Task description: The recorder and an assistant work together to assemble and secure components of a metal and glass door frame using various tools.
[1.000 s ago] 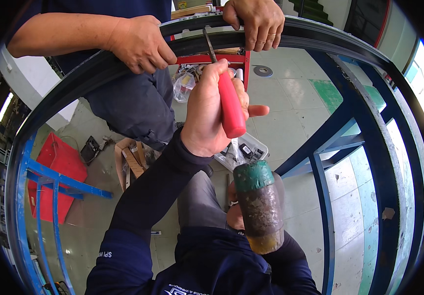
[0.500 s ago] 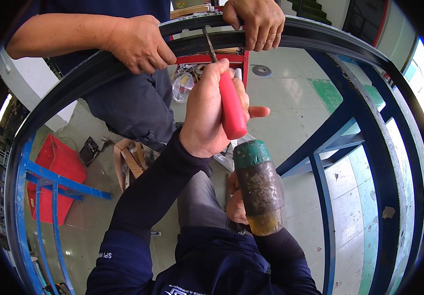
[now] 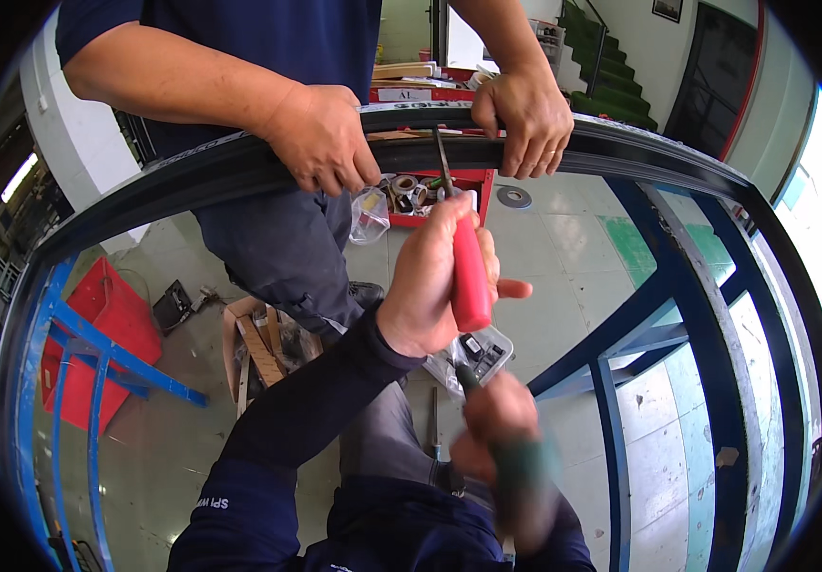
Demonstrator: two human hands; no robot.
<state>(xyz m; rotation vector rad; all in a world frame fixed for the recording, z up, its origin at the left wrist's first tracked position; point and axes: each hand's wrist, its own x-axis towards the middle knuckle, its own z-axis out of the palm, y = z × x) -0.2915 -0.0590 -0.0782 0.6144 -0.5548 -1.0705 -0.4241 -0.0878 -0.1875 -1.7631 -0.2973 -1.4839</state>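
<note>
My left hand (image 3: pixel 421 296) is wrapped round the red handle of a chisel (image 3: pixel 471 286). Its narrow metal blade points away from me, and the tip meets the inner side of a long black frame profile (image 3: pixel 630 162). Lower and to the right, my right hand (image 3: pixel 495 415) grips a mallet (image 3: pixel 525 472), its green-ended head smeared by motion. Across from me, a co-worker's two hands (image 3: pixel 323 138) hold the profile from above, one on each side of the chisel tip.
Blue metal stands (image 3: pixel 130 357) (image 3: pixel 611 439) support the frame at left and right. A red bin (image 3: pixel 96 334) lies at the left. On the floor are a cardboard box (image 3: pixel 239 315), a clear plastic tray of small parts (image 3: pixel 492 348) and a grey tape roll (image 3: pixel 514 197). Behind the profile stands a red cart (image 3: pixel 473 181).
The view has tilted up, so the frame and hands sit lower. My right hand has swung the mallet down and nearer to my body. My left hand keeps the chisel at the profile.
</note>
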